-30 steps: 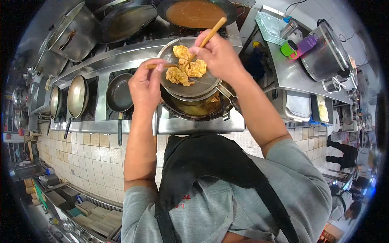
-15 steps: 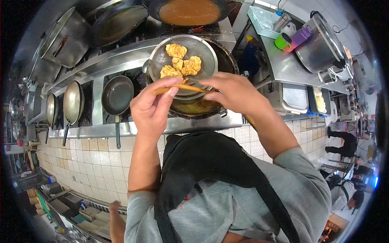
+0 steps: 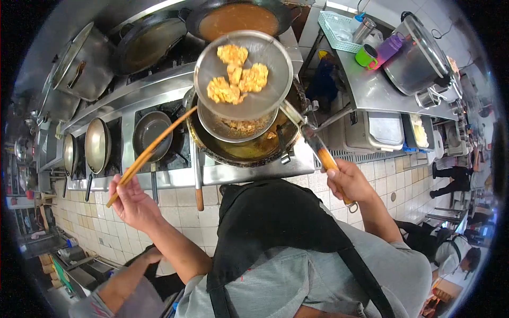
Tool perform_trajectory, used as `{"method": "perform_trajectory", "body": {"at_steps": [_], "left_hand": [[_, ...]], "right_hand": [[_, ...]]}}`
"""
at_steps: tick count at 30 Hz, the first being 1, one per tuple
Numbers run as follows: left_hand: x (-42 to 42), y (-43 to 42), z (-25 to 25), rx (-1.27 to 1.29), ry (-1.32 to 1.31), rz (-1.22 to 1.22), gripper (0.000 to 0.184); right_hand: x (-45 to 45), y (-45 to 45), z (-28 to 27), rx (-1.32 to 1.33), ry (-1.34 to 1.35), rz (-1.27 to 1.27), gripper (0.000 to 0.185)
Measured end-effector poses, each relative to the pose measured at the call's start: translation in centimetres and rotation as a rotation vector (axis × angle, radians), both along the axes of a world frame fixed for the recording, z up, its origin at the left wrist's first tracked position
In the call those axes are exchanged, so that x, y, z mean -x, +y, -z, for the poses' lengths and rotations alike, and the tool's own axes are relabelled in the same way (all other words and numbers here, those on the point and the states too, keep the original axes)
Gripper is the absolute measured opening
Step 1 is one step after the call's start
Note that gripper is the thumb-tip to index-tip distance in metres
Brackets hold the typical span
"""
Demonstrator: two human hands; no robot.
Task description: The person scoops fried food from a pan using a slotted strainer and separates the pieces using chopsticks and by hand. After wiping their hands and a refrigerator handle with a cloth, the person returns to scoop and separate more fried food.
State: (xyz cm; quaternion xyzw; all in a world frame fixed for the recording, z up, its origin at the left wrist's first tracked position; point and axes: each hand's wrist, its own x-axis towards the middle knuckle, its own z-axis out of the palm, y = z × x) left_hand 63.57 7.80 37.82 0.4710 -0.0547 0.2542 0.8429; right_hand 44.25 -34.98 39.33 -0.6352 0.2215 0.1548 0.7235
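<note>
My right hand (image 3: pixel 350 183) is closed round the wooden handle of a strainer (image 3: pixel 275 79). Several golden fried pieces (image 3: pixel 254 78) lie together in its mesh. Beneath it, a second strainer (image 3: pixel 212 127) with brown bits in it sits over a wok of oil (image 3: pixel 246 151). My left hand (image 3: pixel 135 204) holds a pair of long wooden chopsticks (image 3: pixel 148 151), which point up and to the right, with their tips apart from the food.
A wok of brown sauce (image 3: pixel 238 21) and another dark wok (image 3: pixel 151 45) stand behind. Three pans, one a black pan (image 3: pixel 152 135), are at the left. A steel counter (image 3: pixel 374 87) bears bottles and a pot. A co-worker's arm (image 3: pixel 124 281) shows at the lower left.
My left hand has moved down and left with the chopsticks. My right hand has gone to the strainer's handle, and the strainer has risen off the lower one. A co-worker has come in at lower left.
</note>
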Motion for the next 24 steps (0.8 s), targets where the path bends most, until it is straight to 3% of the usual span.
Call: {"method": "perform_trajectory", "body": {"at_steps": [2, 8, 12, 14, 16, 19, 22, 24], "left_hand": [[-0.4, -0.8, -0.4, 0.029, 0.089, -0.143, 0.023], [-1.9, -10.2, 1.4, -0.137, 0.140, -0.001, 0.014], [-2.9, -14.0, 6.6, -0.330, 0.107, 0.108, 0.017], [-3.0, -14.2, 8.8, -0.610, 0.029, 0.012, 0.023], [-1.3, -14.2, 7.1, -1.035, 0.010, -0.110, 0.028], [0.1, -14.0, 8.1, -1.167, 0.102, -0.092, 0.037], [1.6, -14.0, 9.2, -1.261, 0.038, -0.113, 0.063], [3.1, -14.2, 8.4, -1.222, 0.065, -0.105, 0.067]], "right_hand": [[-1.6, -0.5, -1.4, 0.039, -0.052, 0.006, 0.026], [-12.3, -2.0, -4.8, 0.208, -0.215, 0.073, 0.037], [-20.2, -3.8, -3.2, -0.046, -0.215, 0.093, 0.026], [-22.9, -4.0, -2.7, -0.143, -0.188, 0.090, 0.024], [-24.9, -4.1, -2.0, -0.281, -0.102, 0.132, 0.021], [-26.4, -4.0, -1.0, -0.273, -0.095, 0.131, 0.021], [-25.9, -3.7, -1.1, -0.137, -0.139, 0.164, 0.027], [-24.4, -4.4, -1.8, -0.107, -0.218, 0.085, 0.045]]}}
